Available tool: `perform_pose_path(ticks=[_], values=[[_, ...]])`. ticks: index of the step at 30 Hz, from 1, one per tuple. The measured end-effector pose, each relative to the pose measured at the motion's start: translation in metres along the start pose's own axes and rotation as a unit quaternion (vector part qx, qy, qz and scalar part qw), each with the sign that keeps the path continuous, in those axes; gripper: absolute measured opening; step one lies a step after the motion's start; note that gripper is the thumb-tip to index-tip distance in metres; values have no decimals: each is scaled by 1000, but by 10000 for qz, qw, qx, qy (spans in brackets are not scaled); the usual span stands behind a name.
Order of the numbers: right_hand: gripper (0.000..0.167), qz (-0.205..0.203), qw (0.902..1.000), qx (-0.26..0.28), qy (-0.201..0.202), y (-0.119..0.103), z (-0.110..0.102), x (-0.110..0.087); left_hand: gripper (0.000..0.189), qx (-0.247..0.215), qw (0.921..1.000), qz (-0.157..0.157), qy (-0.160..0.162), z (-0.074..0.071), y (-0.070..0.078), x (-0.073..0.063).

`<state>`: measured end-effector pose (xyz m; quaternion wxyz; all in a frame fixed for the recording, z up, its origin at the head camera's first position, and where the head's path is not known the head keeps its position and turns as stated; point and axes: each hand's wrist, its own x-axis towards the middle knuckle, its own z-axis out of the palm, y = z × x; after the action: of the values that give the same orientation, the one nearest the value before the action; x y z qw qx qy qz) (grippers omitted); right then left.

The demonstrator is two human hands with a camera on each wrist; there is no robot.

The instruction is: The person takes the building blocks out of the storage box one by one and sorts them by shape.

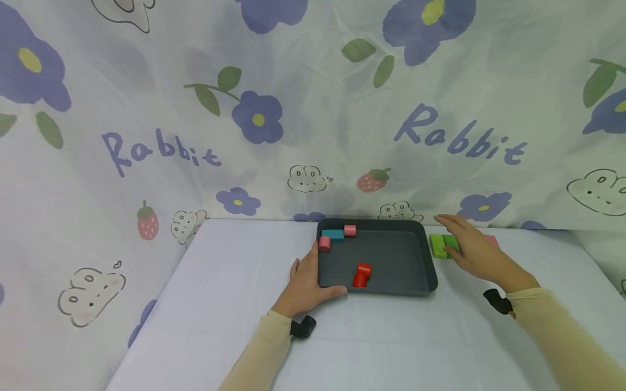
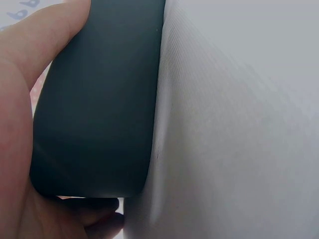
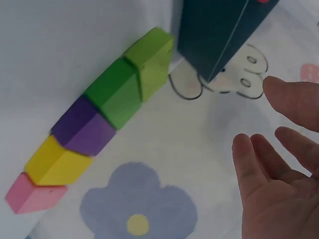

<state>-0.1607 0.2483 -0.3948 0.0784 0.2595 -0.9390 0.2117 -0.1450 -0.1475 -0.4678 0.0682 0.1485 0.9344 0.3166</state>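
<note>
A dark grey tray (image 1: 386,260) lies on the white table. My left hand (image 1: 305,285) holds its near left corner, fingers along the left side and thumb on the front rim; the left wrist view shows the tray wall (image 2: 99,109) close up. Inside are a blue block (image 1: 333,235), two pink pieces (image 1: 325,244) and two red pieces (image 1: 360,279). My right hand (image 1: 471,255) hovers, fingers spread and holding nothing, over a row of blocks right of the tray: light green (image 3: 152,59), green (image 3: 114,94), purple (image 3: 83,126), yellow (image 3: 58,161) and pink (image 3: 35,193).
Behind the table hangs a patterned cloth (image 1: 313,119) with flowers and rabbits, meeting the table's back edge just beyond the tray. White table surface (image 1: 235,282) extends left of the tray and in front of it.
</note>
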Motion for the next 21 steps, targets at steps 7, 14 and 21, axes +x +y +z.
perform_pose_path(ticks=[7, 14, 21], values=[[71, 196, 9994, 147, -229, -17, 9, 15, 129, 6, 10000, -22, -22, -2, 1, -1], [71, 241, 9991, 138, -307, -31, 17, 27, 128, -77, 9999, 71, 1, -3, 3, -1], [70, 23, 9995, 131, -302, -45, 23, 44, 128, -117, 9999, 70, 18, -3, 3, 0]])
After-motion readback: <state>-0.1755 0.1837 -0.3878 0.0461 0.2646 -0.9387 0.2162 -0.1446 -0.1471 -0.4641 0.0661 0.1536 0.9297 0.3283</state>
